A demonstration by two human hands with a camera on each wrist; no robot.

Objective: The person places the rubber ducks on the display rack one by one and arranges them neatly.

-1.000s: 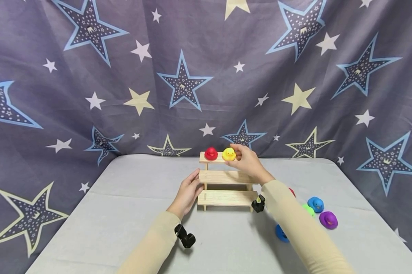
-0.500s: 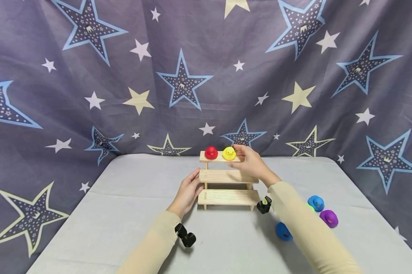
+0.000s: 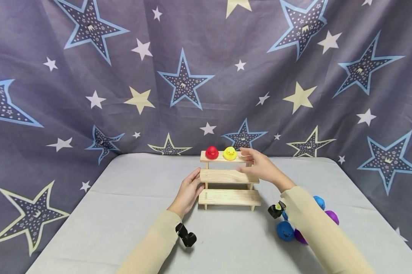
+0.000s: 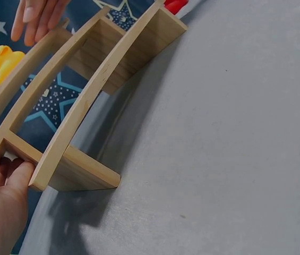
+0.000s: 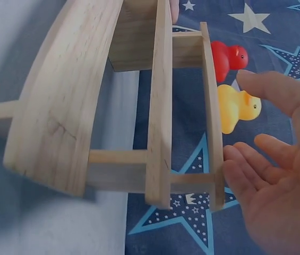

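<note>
A three-step wooden display stand (image 3: 229, 197) stands on the table. On its top step sit a red rubber duck (image 3: 212, 152) and, to the right of it, a yellow rubber duck (image 3: 230, 153). My left hand (image 3: 187, 193) holds the stand's left side near the middle step; in the left wrist view its fingers (image 4: 18, 175) are bent against the side frame. Beside the yellow duck is my right hand (image 3: 263, 168), fingers spread and holding nothing. The right wrist view shows a gap between its thumb and the yellow duck (image 5: 237, 109).
To the right, several more rubber ducks lie on the grey tabletop (image 3: 130, 217): a blue duck (image 3: 285, 231) in front, a purple duck (image 3: 332, 217) and others partly behind the right sleeve (image 3: 318, 224). A star-patterned curtain (image 3: 178, 121) hangs right behind the table.
My right hand has let go of the yellow duck and drawn away to the right, its fingers opening. The yellow duck stays on the top step. My left hand keeps its place.
</note>
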